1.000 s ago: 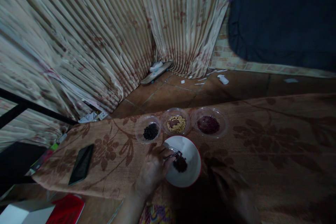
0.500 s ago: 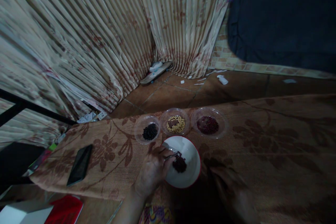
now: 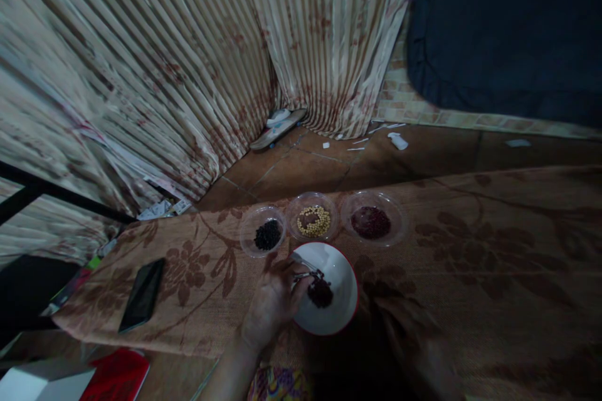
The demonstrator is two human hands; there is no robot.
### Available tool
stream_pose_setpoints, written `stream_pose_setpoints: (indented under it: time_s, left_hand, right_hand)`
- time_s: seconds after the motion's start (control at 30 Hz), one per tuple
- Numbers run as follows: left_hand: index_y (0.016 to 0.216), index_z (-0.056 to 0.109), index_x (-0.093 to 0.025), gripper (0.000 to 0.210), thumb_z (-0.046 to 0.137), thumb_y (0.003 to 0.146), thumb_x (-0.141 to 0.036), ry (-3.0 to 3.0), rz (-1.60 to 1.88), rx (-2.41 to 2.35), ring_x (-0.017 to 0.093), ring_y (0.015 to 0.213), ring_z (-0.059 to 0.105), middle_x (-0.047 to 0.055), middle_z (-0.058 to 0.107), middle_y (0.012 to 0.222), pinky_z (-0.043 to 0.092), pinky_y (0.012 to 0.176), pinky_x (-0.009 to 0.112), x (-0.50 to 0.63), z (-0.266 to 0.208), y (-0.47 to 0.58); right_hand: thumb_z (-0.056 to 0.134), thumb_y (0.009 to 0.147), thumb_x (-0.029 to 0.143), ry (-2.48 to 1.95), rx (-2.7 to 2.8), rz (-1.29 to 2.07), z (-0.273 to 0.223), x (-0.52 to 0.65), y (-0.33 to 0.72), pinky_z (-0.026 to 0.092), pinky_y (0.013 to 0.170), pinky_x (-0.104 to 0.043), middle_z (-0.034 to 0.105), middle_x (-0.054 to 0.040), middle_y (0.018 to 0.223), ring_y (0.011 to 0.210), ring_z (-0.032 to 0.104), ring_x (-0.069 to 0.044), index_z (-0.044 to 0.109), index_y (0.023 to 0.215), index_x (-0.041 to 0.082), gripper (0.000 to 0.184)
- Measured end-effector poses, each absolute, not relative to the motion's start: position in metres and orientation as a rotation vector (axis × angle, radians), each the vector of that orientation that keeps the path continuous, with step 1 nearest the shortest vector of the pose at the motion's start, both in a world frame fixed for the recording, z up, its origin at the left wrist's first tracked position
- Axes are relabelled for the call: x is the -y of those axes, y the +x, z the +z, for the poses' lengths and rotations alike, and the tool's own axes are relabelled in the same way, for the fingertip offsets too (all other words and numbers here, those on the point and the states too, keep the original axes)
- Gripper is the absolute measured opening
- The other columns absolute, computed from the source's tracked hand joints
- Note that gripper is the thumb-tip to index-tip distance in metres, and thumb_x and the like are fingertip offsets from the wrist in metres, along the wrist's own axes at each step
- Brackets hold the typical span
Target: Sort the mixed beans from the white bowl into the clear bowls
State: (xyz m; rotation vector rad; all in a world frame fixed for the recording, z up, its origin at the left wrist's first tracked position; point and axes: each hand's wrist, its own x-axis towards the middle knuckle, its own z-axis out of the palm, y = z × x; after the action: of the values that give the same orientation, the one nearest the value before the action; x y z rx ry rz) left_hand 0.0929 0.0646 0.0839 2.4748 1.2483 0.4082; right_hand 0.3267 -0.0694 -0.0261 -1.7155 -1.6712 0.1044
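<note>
My left hand (image 3: 275, 297) is closed around shiny metal tweezers (image 3: 305, 267), with their tips over a white bowl (image 3: 342, 291) with a red rim. Inside the bowl lies a small heap of dark red beans (image 3: 320, 294), just below the tips. To the right of the bowl, my right hand (image 3: 414, 332) rests low in deep shadow, apart from it; its fingers are too dark to read. Behind the bowl three clear plastic dishes stand in a row, with black beans (image 3: 268, 235), yellow soybeans (image 3: 314, 222) and dark red beans (image 3: 371, 222).
A patterned brown cloth (image 3: 470, 263) covers the table. On its left lies a dark phone (image 3: 142, 295). Past the far edge is a tiled floor (image 3: 301, 169) with litter and a skateboard (image 3: 278, 130) by the striped curtains (image 3: 188, 62). A red item (image 3: 117, 376) shows lower left.
The tweezers' tips have shifted very slightly over the heap in the bowl. The whole view has drifted a little; the dishes and my right hand stay about where they were.
</note>
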Motion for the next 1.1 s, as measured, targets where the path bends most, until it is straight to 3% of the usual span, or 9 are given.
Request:
stream_pose_setpoints:
  time_s: [1.1]
  left_hand:
    - [0.09,0.068,-0.026,0.014,0.055,0.091,-0.02,2.438,0.445,-1.243,0.018,0.098,0.066,-0.001,0.075,0.093,0.028,0.113,0.047,-0.063,0.085,0.094]
  right_hand:
    - [0.046,0.095,0.032,-1.721,1.67,0.15,-0.028,0.071,0.328,0.055,0.08,-0.034,0.072,-0.004,0.1,0.091,0.067,-0.019,0.068,0.106,0.024,0.025]
